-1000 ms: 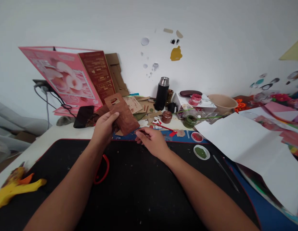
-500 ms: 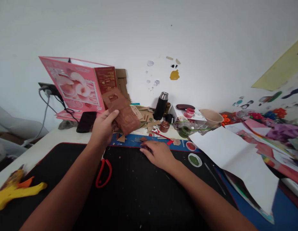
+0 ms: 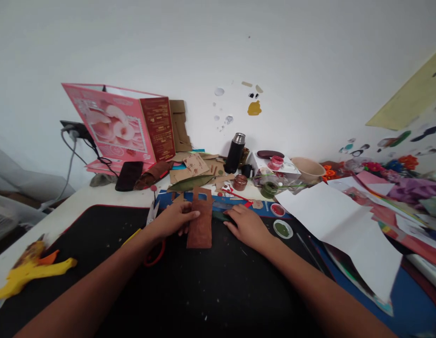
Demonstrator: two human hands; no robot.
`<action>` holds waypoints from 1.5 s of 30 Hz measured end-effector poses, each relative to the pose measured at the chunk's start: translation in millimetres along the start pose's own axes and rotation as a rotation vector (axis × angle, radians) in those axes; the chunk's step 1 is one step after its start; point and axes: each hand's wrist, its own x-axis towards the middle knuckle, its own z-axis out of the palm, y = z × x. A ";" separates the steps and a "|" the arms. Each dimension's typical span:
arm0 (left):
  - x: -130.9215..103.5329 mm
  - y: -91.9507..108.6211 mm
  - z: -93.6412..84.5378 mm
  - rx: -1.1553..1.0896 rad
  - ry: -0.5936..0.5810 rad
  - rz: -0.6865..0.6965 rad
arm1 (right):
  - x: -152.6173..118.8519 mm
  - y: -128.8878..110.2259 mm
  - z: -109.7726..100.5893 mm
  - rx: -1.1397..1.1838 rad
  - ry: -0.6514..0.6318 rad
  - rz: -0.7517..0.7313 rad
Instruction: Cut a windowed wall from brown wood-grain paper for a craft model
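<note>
My left hand (image 3: 179, 218) is closed on a brown painted cardboard piece (image 3: 200, 230), which has a rectangular cutout near its top and stands over the black mat (image 3: 218, 291). To its right, my right hand (image 3: 248, 225) rests at the mat's back edge, fingers bent over a dark green piece (image 3: 221, 216); whether it grips that piece is unclear. Red-handled scissors (image 3: 152, 213) lie partly under my left forearm. A green leaf-shaped piece (image 3: 191, 183) lies behind the brown cardboard.
At the back left stand a pink box (image 3: 119, 126) and a phone (image 3: 129, 176). A black thermos (image 3: 235, 152) and paint jars (image 3: 240, 182) are at the back. A yellow glue gun (image 3: 34, 267) lies left, white paper (image 3: 330, 216) right.
My left hand has brought the brown cardboard down and right over the mat, turning it upright. The leaf-shaped piece and a brown roll behind are now uncovered. My right hand has shifted slightly right.
</note>
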 end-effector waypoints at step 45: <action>-32.2 -49.2 3.8 1.017 0.131 0.648 | -32.6 2.5 -0.6 1.351 0.130 0.707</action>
